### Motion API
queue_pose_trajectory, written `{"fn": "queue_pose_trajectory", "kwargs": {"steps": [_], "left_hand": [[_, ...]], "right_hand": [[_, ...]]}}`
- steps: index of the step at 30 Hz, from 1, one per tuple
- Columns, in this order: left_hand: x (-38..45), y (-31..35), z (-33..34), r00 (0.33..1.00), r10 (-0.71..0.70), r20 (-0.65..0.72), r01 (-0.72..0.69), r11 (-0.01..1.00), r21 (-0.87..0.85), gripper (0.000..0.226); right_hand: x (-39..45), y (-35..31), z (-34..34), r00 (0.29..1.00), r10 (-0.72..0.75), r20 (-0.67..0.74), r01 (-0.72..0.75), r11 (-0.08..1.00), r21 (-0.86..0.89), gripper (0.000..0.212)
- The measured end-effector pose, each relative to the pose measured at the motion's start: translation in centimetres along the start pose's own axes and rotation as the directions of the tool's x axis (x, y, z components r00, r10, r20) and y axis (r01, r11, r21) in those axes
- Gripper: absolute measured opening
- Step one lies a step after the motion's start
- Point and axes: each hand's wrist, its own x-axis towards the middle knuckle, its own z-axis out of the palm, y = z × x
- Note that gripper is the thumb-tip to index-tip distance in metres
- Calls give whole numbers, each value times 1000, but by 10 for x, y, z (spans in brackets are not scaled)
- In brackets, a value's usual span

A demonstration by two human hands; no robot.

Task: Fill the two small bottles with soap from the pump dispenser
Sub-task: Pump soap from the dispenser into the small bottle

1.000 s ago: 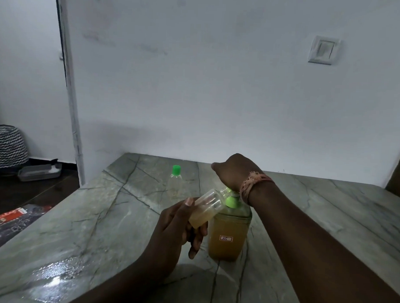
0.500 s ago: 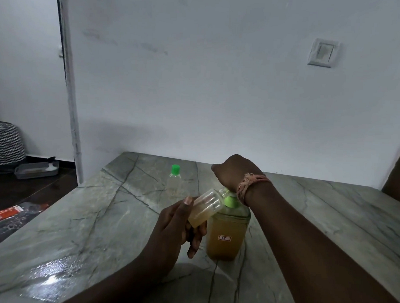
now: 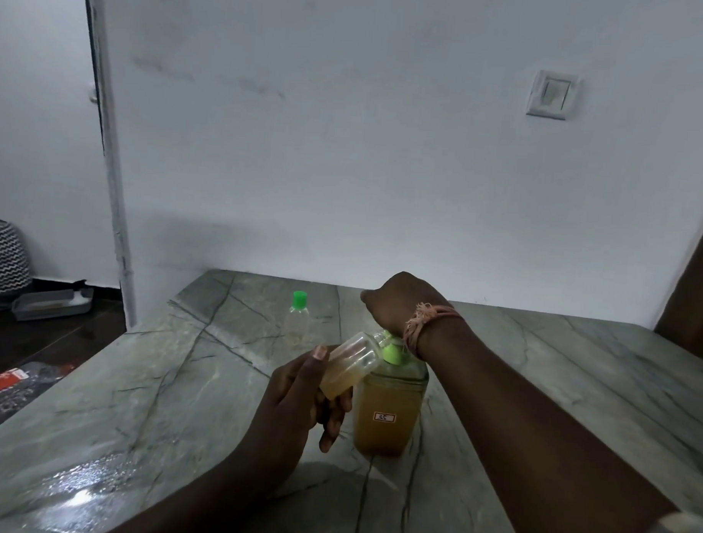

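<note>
Half-full small bottle (image 3: 348,368) clamped in left fingers (image 3: 330,419); right hand (image 3: 400,304) presses amber-filled dispenser (image 3: 388,411).

Tilted part-filled bottle (image 3: 348,368) at amber dispenser (image 3: 391,407); capped bottle (image 3: 297,320) behind.

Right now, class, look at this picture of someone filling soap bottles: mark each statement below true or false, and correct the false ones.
1. The left hand holds a small bottle tilted toward the dispenser. True.
2. The capped bottle lies on its side. False: it stands upright on the counter.
3. The right hand rests on top of the dispenser. True.
4. The dispenser is empty. False: it holds amber liquid.
</note>
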Motion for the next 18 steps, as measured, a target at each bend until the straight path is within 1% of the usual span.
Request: {"fn": "queue_pose_trajectory", "kwargs": {"steps": [2, 4, 6, 8, 11, 14, 16, 18], "left_hand": [[-1, 1, 1, 1000, -2, 0, 2, 1000, 12, 42], [-1, 2, 3, 1000, -6, 4, 6, 1000, 16, 42], [0, 1, 3, 1000, -10, 9, 10, 1000, 29, 42], [-1, 1, 3, 1000, -11, -2, 11, 999, 42, 41], [1, 2, 1, 1000, -10, -24, 11, 999, 42, 39], [-1, 2, 2, 1000, 3, -19, -2, 997, 78, 37], [-2, 2, 3, 1000, 15, -9, -14, 995, 94, 34], [0, 2, 1, 1000, 27, -15, -25, 994, 105, 32]], "right_hand": [[1, -1, -2, 1000, -9, 6, 9, 1000, -9, 34], [2, -1, -4, 999, -21, -34, 20, 999, -36, 37], [5, 2, -4, 998, -13, -64, 14, 1000, 14, 37], [4, 4, 2, 999, 14, -34, -11, 998, 60, 35], [1, 3, 4, 999, 2, -47, 0, 1000, 27, 34], [-1, -1, -5, 1000, -23, -21, 22, 999, -27, 35], [0, -2, -8, 997, -53, -62, 48, 995, -85, 36], [3, 0, -4, 995, -60, -84, 55, 997, -54, 39]]}}
